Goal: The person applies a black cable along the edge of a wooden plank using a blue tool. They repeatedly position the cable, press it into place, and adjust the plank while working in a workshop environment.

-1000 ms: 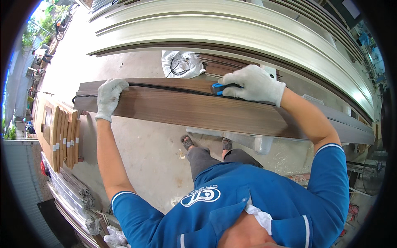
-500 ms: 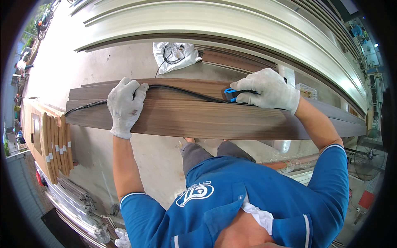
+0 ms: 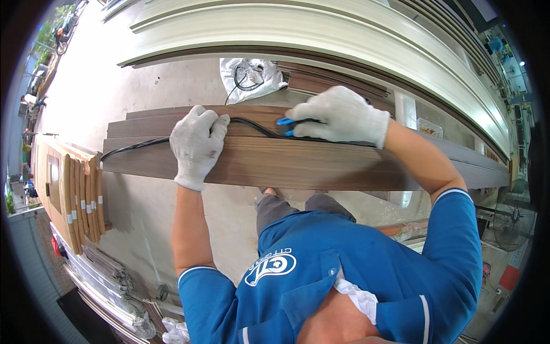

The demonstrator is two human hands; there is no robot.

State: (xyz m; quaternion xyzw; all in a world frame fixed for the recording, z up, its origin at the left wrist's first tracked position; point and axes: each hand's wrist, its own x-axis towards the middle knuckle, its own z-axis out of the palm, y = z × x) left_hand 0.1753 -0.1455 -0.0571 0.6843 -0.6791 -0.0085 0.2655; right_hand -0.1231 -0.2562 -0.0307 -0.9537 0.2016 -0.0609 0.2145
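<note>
My gloved left hand point(image 3: 197, 146) pinches a black flexible rubber strip point(image 3: 255, 127) that runs along brown wood-grain boards point(image 3: 275, 169). To the left of that hand the strip trails off toward the boards' left end; between my hands it bows up in a low arc. My gloved right hand point(image 3: 341, 117) is closed round a small blue-and-black hand tool point(image 3: 285, 127), set against the strip. Most of the tool is hidden by the fingers, so its exact kind does not show. From under the right hand, the strip continues rightward along the boards.
Long pale profiles point(image 3: 275, 37) are stacked beyond the boards. A white sack point(image 3: 252, 80) with a coil of black strip lies on the floor between. Brown cardboard-coloured panels point(image 3: 63, 189) stand at left. Wrapped lengths point(image 3: 109, 292) lie at lower left. A fan point(image 3: 513, 215) stands at right.
My right hand has moved left with the tool along the strip, closer to my left hand. The left hand keeps its pinch and has shifted a little right. The strip between them is shorter.
</note>
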